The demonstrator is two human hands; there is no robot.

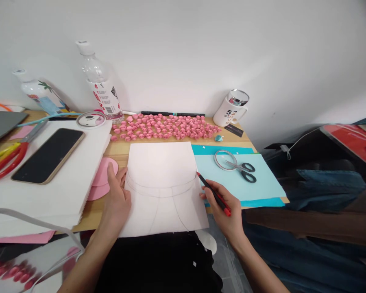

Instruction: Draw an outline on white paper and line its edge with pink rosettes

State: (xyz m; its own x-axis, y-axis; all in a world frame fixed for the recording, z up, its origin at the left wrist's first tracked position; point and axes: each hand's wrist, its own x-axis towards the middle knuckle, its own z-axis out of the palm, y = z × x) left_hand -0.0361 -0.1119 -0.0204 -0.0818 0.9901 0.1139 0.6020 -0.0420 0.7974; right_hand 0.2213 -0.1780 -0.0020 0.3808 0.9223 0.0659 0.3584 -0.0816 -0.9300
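A white sheet of paper (pixel 161 162) lies in front of me, its near end reaching past the table edge. Curved pencil-like lines run across it, with two more lines going down from them. At the sheet's left edge is my left hand (pixel 116 199), fingers bent and gripping that edge, some fingertips hidden. My right hand (pixel 227 203) holds a black and red pen (pixel 215 194), its tip at the sheet's right edge near the end of the curved lines. Pink paper circles (pixel 102 177) lie beside my left hand.
Many small pink paper rolls (pixel 167 127) spread along the back. Scissors (pixel 247 171) and a tape ring (pixel 216 162) rest on light blue paper (pixel 262 183) at right. A mug (pixel 227 112), a bottle (pixel 102 85) and a phone (pixel 49 156) stand or lie around.
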